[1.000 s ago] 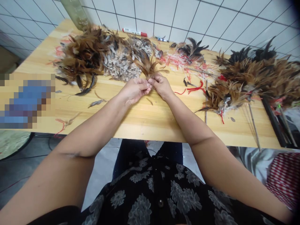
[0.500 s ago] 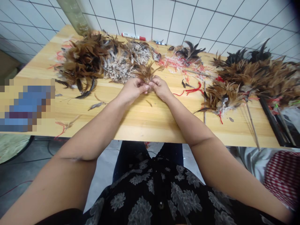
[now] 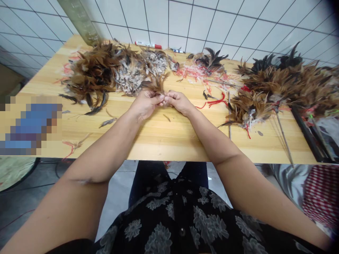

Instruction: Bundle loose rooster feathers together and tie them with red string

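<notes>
My left hand point(image 3: 145, 104) and my right hand point(image 3: 178, 102) meet fingertip to fingertip over the wooden table point(image 3: 169, 141). Together they pinch the quill ends of a small bunch of brown feathers point(image 3: 159, 84), which fans upward beyond my fingers. Just behind the bunch lies a large heap of brown and grey-white feathers point(image 3: 113, 70). A single loose feather point(image 3: 166, 117) rests on the wood under my hands.
Feather dusters on thin sticks point(image 3: 267, 95) lie at the right, with red string scraps point(image 3: 215, 100) beside them. A red-capped marker point(image 3: 148, 44) sits by the tiled wall. A blurred blue patch point(image 3: 30, 125) covers the table's left end. Stray feathers point(image 3: 107, 122) lie left of my hands.
Both hands stay pinched on the bunch, and the fingers have worked slightly at its base. The bunch looks narrower than one second ago. The view has tilted a little.
</notes>
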